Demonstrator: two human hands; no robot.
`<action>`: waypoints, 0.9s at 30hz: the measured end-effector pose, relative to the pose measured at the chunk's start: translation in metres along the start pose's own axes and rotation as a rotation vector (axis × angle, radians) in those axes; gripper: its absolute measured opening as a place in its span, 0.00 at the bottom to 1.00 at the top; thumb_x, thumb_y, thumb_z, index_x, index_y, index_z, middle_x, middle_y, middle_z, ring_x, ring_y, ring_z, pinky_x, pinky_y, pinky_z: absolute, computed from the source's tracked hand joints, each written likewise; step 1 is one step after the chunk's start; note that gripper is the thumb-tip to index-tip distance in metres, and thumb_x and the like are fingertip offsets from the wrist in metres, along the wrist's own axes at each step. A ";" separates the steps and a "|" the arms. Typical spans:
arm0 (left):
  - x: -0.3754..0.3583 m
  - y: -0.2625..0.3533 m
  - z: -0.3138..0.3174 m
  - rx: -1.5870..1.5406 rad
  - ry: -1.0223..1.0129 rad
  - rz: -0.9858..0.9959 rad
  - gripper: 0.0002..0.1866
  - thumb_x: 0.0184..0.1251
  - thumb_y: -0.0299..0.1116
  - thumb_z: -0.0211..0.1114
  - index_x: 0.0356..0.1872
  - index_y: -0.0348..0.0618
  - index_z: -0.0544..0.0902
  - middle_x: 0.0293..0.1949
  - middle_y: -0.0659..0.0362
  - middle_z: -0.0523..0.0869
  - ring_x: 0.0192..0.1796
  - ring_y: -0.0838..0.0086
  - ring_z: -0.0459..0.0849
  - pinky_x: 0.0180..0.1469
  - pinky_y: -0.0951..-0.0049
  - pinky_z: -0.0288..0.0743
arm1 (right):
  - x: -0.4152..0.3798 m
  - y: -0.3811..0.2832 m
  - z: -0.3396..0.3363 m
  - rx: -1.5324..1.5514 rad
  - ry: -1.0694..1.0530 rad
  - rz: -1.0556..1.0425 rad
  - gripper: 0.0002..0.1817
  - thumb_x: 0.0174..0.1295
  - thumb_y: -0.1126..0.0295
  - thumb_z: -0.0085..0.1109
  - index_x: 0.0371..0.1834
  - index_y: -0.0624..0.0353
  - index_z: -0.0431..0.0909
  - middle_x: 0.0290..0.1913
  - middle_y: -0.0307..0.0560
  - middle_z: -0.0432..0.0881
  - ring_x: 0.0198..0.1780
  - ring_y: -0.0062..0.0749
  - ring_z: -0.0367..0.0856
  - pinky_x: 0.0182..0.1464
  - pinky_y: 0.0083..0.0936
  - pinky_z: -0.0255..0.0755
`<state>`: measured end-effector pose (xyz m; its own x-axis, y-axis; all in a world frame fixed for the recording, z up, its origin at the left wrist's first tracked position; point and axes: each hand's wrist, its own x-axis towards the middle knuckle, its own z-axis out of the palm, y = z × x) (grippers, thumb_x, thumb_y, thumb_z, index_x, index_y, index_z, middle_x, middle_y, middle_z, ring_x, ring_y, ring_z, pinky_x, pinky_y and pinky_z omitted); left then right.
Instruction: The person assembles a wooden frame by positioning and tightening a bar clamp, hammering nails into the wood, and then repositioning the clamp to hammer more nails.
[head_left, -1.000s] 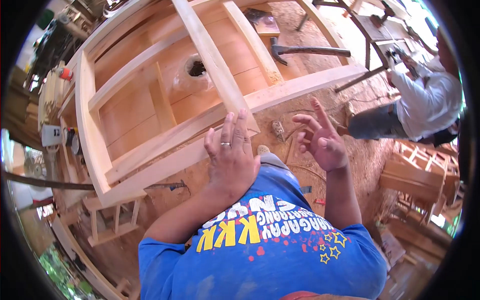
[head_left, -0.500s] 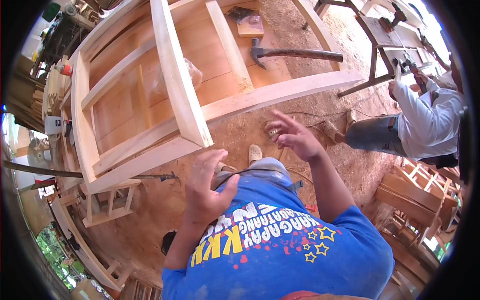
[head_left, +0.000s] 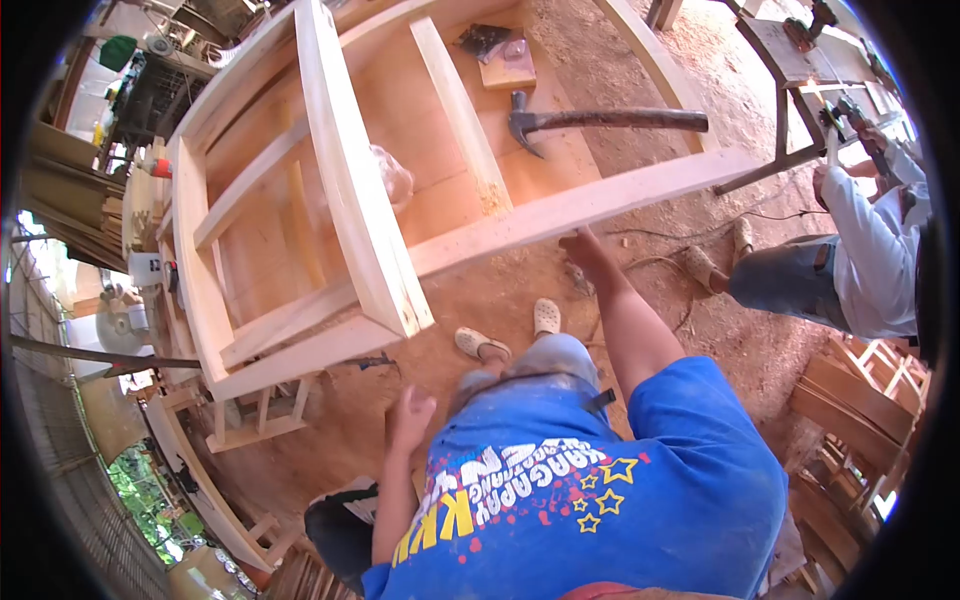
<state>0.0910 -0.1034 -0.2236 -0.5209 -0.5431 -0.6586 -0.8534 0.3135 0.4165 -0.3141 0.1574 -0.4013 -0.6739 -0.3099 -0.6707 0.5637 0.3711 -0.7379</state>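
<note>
My right hand (head_left: 592, 258) is at the near rail (head_left: 600, 198) of a pale wooden frame, right below its edge, with its fingers smeared and partly hidden. Low beside my body, my left hand (head_left: 410, 414) hangs apart from the frame, fingers loosely bent and nothing seen in them. A hammer (head_left: 620, 119) with a dark handle lies across the frame, its head over the brown panel (head_left: 400, 120). Near the hammer's head is a small wooden block (head_left: 508, 68) with a dark piece beside it. A clear plastic bag (head_left: 392, 178) rests behind the upright post (head_left: 350, 160).
At the right, a person (head_left: 870, 240) in a white top holds a power tool by a metal-legged table (head_left: 790, 60). Cables (head_left: 690, 232) cross the dusty floor. Stacked wood pieces (head_left: 850, 400) stand at the lower right. A small wooden frame (head_left: 260, 425) sits at the left.
My right hand has moved up to the frame's near rail. The left hand has dropped down and back toward my side. The view has shifted slightly.
</note>
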 end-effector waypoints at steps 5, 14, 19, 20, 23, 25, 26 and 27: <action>-0.060 -0.137 0.006 0.272 -0.063 -0.299 0.22 0.68 0.46 0.67 0.51 0.36 0.86 0.45 0.40 0.89 0.51 0.48 0.89 0.50 0.54 0.80 | 0.073 0.044 0.044 0.795 -0.194 -0.299 0.23 0.71 0.60 0.65 0.66 0.56 0.78 0.58 0.49 0.85 0.56 0.38 0.82 0.56 0.42 0.80; -0.048 -0.107 0.014 -0.187 -0.064 -0.359 0.22 0.68 0.37 0.65 0.58 0.33 0.83 0.41 0.49 0.88 0.41 0.63 0.84 0.41 0.66 0.76 | 0.075 -0.006 0.095 -0.395 -0.042 -0.534 0.20 0.75 0.58 0.59 0.64 0.56 0.81 0.60 0.50 0.85 0.58 0.43 0.83 0.61 0.41 0.78; -0.027 -0.083 0.002 -0.272 -0.046 -0.341 0.23 0.69 0.32 0.63 0.62 0.31 0.81 0.39 0.54 0.88 0.36 0.72 0.82 0.37 0.72 0.74 | 0.068 -0.007 0.106 -0.593 -0.033 -0.622 0.19 0.77 0.57 0.55 0.62 0.56 0.82 0.61 0.50 0.85 0.58 0.46 0.83 0.65 0.40 0.77; -0.025 -0.079 -0.001 -0.281 -0.043 -0.334 0.23 0.69 0.31 0.63 0.63 0.30 0.81 0.38 0.55 0.87 0.35 0.74 0.81 0.36 0.73 0.73 | 0.097 0.020 0.120 -0.568 -0.001 -0.693 0.20 0.78 0.56 0.53 0.61 0.57 0.83 0.61 0.50 0.86 0.58 0.47 0.84 0.66 0.40 0.77; -0.024 -0.067 -0.013 -0.317 -0.026 -0.311 0.24 0.69 0.28 0.62 0.65 0.29 0.80 0.37 0.58 0.87 0.32 0.79 0.80 0.33 0.77 0.72 | 0.147 0.092 0.143 0.526 -0.408 -0.370 0.23 0.73 0.51 0.57 0.62 0.53 0.83 0.60 0.49 0.85 0.60 0.41 0.81 0.67 0.39 0.75; -0.030 -0.055 -0.022 -0.342 -0.017 -0.302 0.25 0.69 0.26 0.62 0.67 0.28 0.79 0.36 0.60 0.87 0.29 0.82 0.79 0.31 0.80 0.71 | 0.144 0.090 0.152 0.840 -0.508 -0.308 0.20 0.73 0.53 0.59 0.60 0.53 0.84 0.59 0.48 0.87 0.59 0.40 0.83 0.67 0.41 0.76; -0.031 -0.057 -0.023 -0.352 -0.021 -0.298 0.25 0.69 0.26 0.61 0.67 0.28 0.79 0.36 0.60 0.87 0.30 0.83 0.79 0.31 0.81 0.71 | 0.142 0.087 0.160 0.997 -0.559 -0.273 0.19 0.73 0.54 0.60 0.58 0.54 0.85 0.58 0.47 0.87 0.59 0.39 0.83 0.67 0.42 0.76; -0.031 -0.060 -0.025 -0.362 -0.025 -0.293 0.26 0.69 0.26 0.61 0.67 0.28 0.78 0.36 0.60 0.87 0.30 0.83 0.79 0.32 0.81 0.71 | 0.141 0.082 0.166 1.151 -0.612 -0.238 0.18 0.72 0.55 0.61 0.57 0.54 0.85 0.57 0.47 0.88 0.58 0.38 0.84 0.66 0.43 0.77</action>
<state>0.1584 -0.1248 -0.2122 -0.2626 -0.5477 -0.7944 -0.9051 -0.1454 0.3995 -0.2838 -0.0012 -0.5693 -0.6607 -0.7182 -0.2185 0.7474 -0.6022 -0.2804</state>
